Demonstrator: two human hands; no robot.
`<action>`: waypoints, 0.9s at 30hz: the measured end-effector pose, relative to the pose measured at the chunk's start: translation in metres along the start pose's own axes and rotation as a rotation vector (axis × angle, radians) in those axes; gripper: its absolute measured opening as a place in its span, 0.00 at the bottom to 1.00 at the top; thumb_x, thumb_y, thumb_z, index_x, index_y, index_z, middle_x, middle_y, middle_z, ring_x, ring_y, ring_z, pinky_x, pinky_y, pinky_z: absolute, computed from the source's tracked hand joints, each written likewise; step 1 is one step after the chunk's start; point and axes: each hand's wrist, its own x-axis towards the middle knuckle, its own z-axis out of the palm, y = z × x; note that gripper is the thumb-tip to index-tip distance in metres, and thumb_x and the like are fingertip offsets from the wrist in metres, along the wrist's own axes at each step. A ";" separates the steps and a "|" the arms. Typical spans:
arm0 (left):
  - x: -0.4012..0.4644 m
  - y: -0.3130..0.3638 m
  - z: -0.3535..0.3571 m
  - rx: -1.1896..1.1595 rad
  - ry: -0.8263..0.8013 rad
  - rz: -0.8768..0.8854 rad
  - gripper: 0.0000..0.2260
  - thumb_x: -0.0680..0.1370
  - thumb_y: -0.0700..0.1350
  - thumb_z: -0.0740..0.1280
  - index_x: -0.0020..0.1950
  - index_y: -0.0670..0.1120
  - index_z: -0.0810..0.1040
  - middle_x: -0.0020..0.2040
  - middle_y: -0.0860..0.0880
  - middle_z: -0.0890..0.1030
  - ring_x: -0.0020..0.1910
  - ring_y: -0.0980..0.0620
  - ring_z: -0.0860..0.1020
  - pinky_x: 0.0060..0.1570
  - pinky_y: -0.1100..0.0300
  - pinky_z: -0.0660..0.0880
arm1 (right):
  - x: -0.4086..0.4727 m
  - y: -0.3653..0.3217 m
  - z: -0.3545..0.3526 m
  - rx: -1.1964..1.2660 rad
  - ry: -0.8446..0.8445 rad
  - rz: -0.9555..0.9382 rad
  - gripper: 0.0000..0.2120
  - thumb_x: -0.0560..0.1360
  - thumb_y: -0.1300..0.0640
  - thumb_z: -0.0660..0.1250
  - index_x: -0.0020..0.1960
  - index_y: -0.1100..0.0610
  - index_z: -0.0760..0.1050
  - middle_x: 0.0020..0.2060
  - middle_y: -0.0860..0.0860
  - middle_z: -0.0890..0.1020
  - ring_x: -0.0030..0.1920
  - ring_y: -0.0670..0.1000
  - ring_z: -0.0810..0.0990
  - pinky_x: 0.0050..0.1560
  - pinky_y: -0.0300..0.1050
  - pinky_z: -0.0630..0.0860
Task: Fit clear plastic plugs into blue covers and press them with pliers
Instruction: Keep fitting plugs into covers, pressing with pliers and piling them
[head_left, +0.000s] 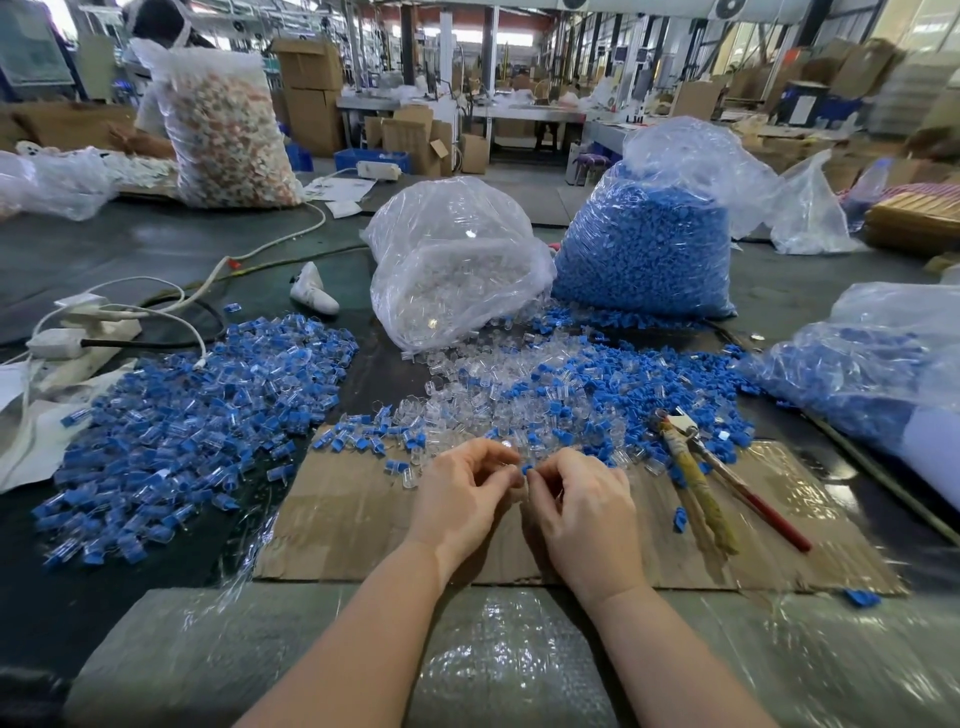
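Plugs (467, 374) and covers (613, 400) mostly loose — left hand (462, 493) pinches a plug, right hand (582, 499) a cover; pliers (696, 478) idle, fitted pile (182, 415) large.

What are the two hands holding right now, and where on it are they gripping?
The left hand pinches a clear plug at its fingertips; the right hand pinches a blue cover. Exact grip points are too small to tell.

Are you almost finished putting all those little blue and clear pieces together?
Not nearly. A pile of joined pieces lies at the left. The left hand pinches a clear plug and the right hand a blue cover. The pliers lie unused, and the bag of blue covers remains nearly full.
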 end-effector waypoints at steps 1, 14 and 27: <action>0.000 0.001 0.000 -0.001 -0.007 0.000 0.07 0.75 0.33 0.67 0.45 0.45 0.79 0.38 0.48 0.82 0.35 0.62 0.80 0.37 0.72 0.74 | 0.000 0.000 0.001 -0.012 0.000 -0.006 0.08 0.72 0.58 0.71 0.37 0.56 0.73 0.32 0.48 0.77 0.34 0.51 0.74 0.42 0.43 0.61; 0.000 0.001 -0.001 0.107 0.002 0.021 0.06 0.76 0.37 0.66 0.50 0.45 0.80 0.43 0.47 0.82 0.44 0.50 0.81 0.48 0.60 0.78 | 0.000 0.002 -0.001 0.030 0.003 -0.098 0.12 0.69 0.57 0.75 0.51 0.52 0.79 0.42 0.45 0.80 0.44 0.48 0.78 0.45 0.38 0.59; 0.003 -0.001 -0.001 0.150 0.007 0.056 0.07 0.75 0.38 0.68 0.44 0.51 0.79 0.40 0.50 0.82 0.40 0.55 0.80 0.45 0.65 0.76 | 0.002 0.003 -0.003 0.025 -0.015 -0.112 0.10 0.69 0.54 0.74 0.50 0.53 0.81 0.41 0.46 0.79 0.43 0.51 0.77 0.44 0.42 0.63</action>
